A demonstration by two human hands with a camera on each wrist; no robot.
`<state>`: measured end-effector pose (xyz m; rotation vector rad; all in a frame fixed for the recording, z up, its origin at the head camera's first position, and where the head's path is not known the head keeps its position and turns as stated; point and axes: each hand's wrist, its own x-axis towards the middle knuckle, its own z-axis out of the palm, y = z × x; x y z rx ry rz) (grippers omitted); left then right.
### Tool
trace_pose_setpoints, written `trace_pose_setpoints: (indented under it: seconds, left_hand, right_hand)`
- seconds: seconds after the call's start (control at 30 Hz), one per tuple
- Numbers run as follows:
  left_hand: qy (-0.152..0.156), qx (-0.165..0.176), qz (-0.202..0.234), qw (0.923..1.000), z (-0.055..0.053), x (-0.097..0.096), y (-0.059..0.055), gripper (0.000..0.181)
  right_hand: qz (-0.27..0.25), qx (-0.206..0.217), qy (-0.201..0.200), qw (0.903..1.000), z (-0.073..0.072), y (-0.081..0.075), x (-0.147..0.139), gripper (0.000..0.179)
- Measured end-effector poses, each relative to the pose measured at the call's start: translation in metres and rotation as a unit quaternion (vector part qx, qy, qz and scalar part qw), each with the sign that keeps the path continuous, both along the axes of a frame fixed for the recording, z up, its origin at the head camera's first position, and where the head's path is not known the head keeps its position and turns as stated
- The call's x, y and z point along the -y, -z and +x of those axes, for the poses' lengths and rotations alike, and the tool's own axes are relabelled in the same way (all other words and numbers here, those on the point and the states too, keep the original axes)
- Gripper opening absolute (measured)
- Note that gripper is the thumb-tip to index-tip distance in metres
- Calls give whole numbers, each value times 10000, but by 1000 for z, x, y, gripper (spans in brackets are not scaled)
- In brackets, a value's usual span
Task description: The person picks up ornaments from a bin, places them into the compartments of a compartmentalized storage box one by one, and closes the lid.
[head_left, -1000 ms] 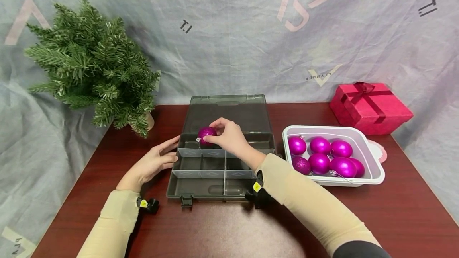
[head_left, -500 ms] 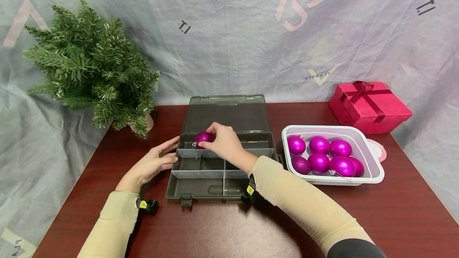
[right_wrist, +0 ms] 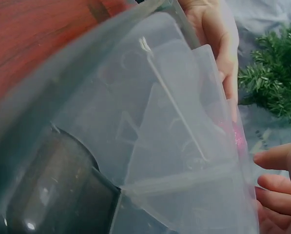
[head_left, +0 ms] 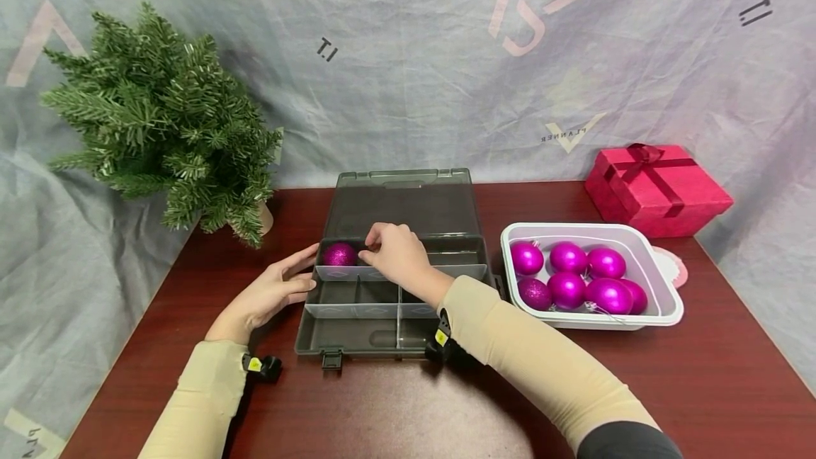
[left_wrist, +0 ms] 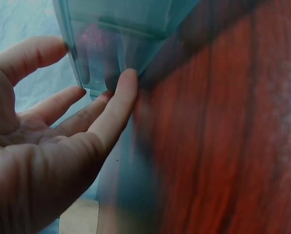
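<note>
A glittery magenta bauble (head_left: 340, 254) sits in the back-left compartment of a smoky clear divided case (head_left: 376, 353). Just right of the bauble, my right hand (head_left: 400, 255) hovers over the back row, its fingers loosely bent with nothing between them. In the right wrist view, a pink patch of the bauble (right_wrist: 239, 138) shows behind the clear dividers, near the right fingers (right_wrist: 274, 157). My left hand (head_left: 277, 290) steadies the case's left side with extended fingers. Seen from the left wrist, its thumb and fingertips (left_wrist: 127, 78) touch the case wall.
To the right, a white tub (head_left: 669, 314) holds several magenta baubles, mostly satin, one glittery. Behind it stands a red gift box (head_left: 663, 193) with a dark ribbon. A small artificial fir tree (head_left: 166, 119) is at the back left. The case's lid (head_left: 408, 204) lies folded back.
My right hand has lowered the glittery bauble leftward into the back-left compartment and let go of it, its fingers now off to the right. My left hand has stayed at the case's side.
</note>
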<state>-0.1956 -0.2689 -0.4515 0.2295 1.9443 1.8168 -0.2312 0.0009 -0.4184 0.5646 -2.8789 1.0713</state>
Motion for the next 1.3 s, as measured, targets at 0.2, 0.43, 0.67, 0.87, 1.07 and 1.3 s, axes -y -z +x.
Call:
trace_pose_setpoints:
  seconds: [0.2, 0.43, 0.67, 0.87, 1.07, 1.3]
  left_hand:
    - [12, -7, -106, 9999, 0, 1, 0, 75]
    - [52, -61, -179, 9998, -1, 2, 1, 74]
    - [188, -66, -200, 9996, -1, 1, 2, 75]
    - [271, -91, -98, 9995, 1, 1, 2, 77]
    - [268, -44, -41, 9996, 3, 2, 1, 81]
    - [261, -79, -57, 9996, 4, 3, 2, 82]
  right_hand:
    - [-820, 145, -397, 9957, -2, -7, -11, 12]
    - [-1911, -315, -999, 9760, 8, -29, -33, 9]
    - [-2495, -375, -1289, 9590, 31, -62, -65, 15]
    - [-2687, -554, -1260, 9533, 48, -83, -97, 17]
    - [-2819, -505, -1129, 9514, 58, -86, -132, 21]
    - [-2707, -544, -721, 9584, 61, -75, -177, 26]
